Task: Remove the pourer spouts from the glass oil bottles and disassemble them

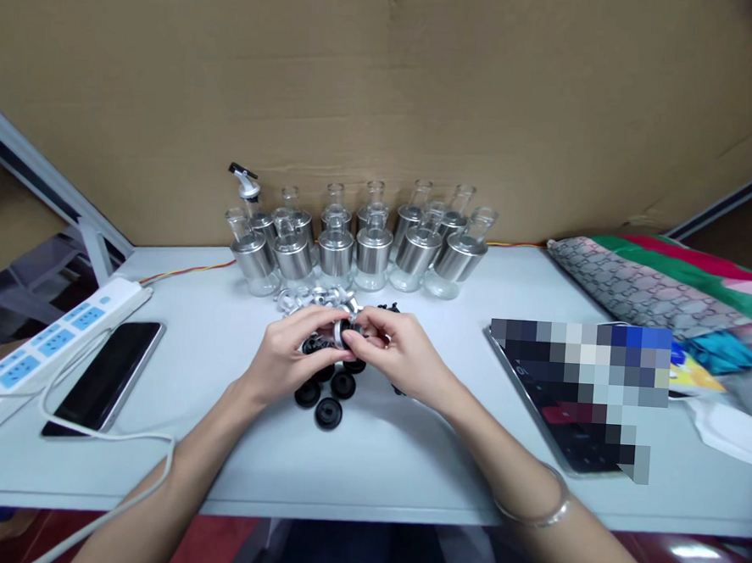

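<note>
My left hand (283, 348) is closed around a silver pourer cap (339, 334) with a dark inside, held just above the table. Against the cap's other side, my right hand (403, 351) has its thumb and fingers pinched together; what lies between them is mostly hidden. Under and in front of my hands are several round black discs (328, 413) with raised centres. Behind my fingers lies a pile of silver pourer caps (324, 296). Small black parts (387, 306) are scattered beyond my right hand, partly covered by it.
Two rows of glass bottles with steel sleeves (373, 252) stand at the back; one at the left carries a pourer (247, 187). On the left are a phone (106, 375), a power strip (54, 342) and a white cable (171, 456). A tablet-like device (552, 411) and patterned cloth (656, 286) lie right.
</note>
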Motion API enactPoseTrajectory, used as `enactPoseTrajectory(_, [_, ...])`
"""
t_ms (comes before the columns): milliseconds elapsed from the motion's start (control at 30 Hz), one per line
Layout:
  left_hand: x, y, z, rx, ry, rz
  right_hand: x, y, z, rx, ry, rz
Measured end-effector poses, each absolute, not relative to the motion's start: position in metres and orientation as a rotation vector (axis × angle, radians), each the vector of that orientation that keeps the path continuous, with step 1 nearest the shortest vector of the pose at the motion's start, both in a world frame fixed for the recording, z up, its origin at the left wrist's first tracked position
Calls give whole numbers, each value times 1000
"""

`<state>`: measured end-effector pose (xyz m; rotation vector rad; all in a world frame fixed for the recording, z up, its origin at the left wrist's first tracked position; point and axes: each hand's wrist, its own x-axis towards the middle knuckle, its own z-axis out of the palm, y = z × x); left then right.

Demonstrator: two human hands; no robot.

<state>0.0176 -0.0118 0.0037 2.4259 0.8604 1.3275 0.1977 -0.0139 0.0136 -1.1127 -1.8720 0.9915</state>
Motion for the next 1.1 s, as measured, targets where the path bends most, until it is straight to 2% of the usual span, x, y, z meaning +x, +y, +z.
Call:
enactPoseTrajectory(267, [7,-2,0,1869,845,1056,202,-9,8,-969,-2080,776])
enactPoseTrajectory(467, [5,6,5,1756,835,877,207,-8,7,-905,-2190,638])
enactPoseTrajectory(567, [11,6,5,1943,899,990,209,-5,9,-948,-2062,794])
enactPoseTrajectory(733, [18,-4,-3,2526,794,1403,205,-4,8,-937,-1666,1228])
enactPoseTrajectory(833, [12,-8,-9,2729,737,1387,201,-6,5,-911,-1617,1425])
enactPoseTrajectory(933, [3,-9,-10,2864,747,1315,201,-7,4,-873,-1681,1435])
enactPoseTrajectory(1100, [0,-10,-1,2862,740,1331,202,-9,8,-834,-1751,1241])
